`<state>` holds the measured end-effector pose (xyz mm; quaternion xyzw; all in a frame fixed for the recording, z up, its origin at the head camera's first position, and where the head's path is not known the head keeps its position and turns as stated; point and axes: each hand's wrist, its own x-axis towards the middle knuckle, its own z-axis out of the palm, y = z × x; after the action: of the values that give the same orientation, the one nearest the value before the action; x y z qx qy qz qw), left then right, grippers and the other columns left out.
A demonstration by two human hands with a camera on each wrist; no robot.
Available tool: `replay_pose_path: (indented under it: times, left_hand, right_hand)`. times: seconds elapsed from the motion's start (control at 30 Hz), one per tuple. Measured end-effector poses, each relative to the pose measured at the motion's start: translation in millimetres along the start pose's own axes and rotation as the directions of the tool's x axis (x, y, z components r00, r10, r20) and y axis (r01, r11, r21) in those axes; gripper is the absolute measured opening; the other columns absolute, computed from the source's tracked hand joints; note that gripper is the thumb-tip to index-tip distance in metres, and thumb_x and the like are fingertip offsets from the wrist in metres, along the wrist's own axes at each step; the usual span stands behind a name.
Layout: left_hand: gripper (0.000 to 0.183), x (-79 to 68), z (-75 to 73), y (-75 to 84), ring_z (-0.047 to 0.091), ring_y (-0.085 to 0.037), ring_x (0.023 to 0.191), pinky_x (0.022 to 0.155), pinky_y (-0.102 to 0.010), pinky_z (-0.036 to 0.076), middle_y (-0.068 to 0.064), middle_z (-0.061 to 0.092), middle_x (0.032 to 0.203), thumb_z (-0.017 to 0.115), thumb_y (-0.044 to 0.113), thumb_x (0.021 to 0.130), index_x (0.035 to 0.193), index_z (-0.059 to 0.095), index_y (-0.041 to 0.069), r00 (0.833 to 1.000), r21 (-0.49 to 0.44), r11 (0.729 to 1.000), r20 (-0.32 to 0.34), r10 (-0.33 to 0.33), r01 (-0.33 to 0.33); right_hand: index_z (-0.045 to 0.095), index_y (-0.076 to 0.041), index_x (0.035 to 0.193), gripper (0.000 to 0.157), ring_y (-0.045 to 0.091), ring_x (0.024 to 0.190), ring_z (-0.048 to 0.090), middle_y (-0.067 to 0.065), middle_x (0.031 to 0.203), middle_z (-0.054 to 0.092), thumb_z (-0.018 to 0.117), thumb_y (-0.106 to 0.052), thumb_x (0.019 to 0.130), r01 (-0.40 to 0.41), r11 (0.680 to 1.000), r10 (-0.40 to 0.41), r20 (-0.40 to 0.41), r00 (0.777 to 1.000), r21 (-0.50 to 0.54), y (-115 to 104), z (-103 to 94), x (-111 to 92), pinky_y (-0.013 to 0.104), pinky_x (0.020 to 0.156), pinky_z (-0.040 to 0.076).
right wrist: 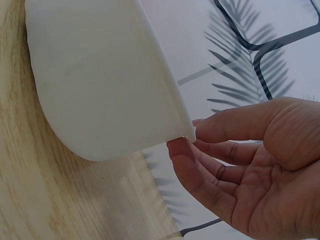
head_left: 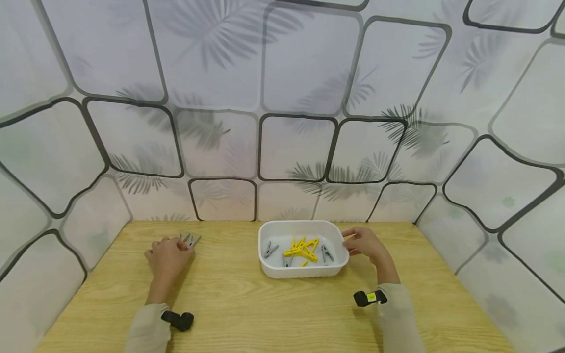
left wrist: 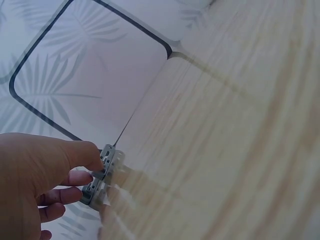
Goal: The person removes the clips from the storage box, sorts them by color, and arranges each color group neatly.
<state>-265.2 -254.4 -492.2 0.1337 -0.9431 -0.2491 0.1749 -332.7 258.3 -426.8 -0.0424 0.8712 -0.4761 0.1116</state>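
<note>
On the left of the table, my left hand point(head_left: 169, 257) pinches a grey clothespin point(left wrist: 106, 161) between thumb and forefinger, while the other fingers curl loosely below. More grey clothespins point(head_left: 194, 241) lie right by these fingertips, partly covered by the hand. A white plastic tub point(head_left: 304, 272) stands right of the middle. Its right end is gripped at the rim by my right hand point(head_left: 366, 245), thumb on top and fingers underneath in the right wrist view. Inside the tub lie several yellow clothespins point(head_left: 304, 250) in a pile, with grey clothespins point(head_left: 327, 254) around them.
The wooden table point(head_left: 229, 304) reaches back to a patterned cloth wall point(head_left: 225, 147), which also closes in both sides. Each wrist carries a small black camera point(head_left: 178, 321) on its sleeve.
</note>
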Motion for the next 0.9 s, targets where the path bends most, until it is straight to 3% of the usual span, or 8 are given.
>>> replay_pose_path:
  times: [0.4,0.67,0.9]
  left_hand:
    - [0.022,-1.7,-5.9,4.1,0.047,-0.047,0.098,0.086,-0.065,0.031,-0.025,0.059,0.104,0.068,0.028,0.086,0.078,0.061,0.009,1.0,-0.03,1.0,0.003,-0.006,0.006]
    - [0.026,0.6,-6.3,4.5,0.046,-0.049,0.106,0.092,-0.068,0.03,-0.026,0.058,0.111,0.072,0.031,0.086,0.09,0.065,0.005,1.0,-0.042,0.999,-0.005,-0.013,0.013]
    - [0.035,3.0,-9.9,12.0,0.045,-0.049,0.109,0.093,-0.069,0.029,-0.028,0.058,0.116,0.076,0.035,0.088,0.101,0.067,0.004,1.0,-0.053,0.998,-0.023,0.022,-0.023]
  right_hand:
    - [0.054,0.014,0.134,0.044,0.017,0.08,0.07,0.022,0.102,0.071,0.065,-0.003,0.095,0.009,1.0,-0.009,0.009,1.0,-0.004,0.4,0.8,0.6,0.048,0.082,0.06]
    - [0.054,0.014,0.133,0.044,0.017,0.08,0.07,0.023,0.103,0.072,0.065,-0.004,0.095,0.017,1.0,-0.017,0.011,1.0,0.002,1.5,0.7,1.2,0.048,0.082,0.06]
    - [0.054,0.014,0.133,0.044,0.016,0.079,0.07,0.021,0.101,0.071,0.065,-0.004,0.095,0.02,1.0,-0.02,0.011,1.0,0.003,2.3,0.1,0.7,0.047,0.082,0.06]
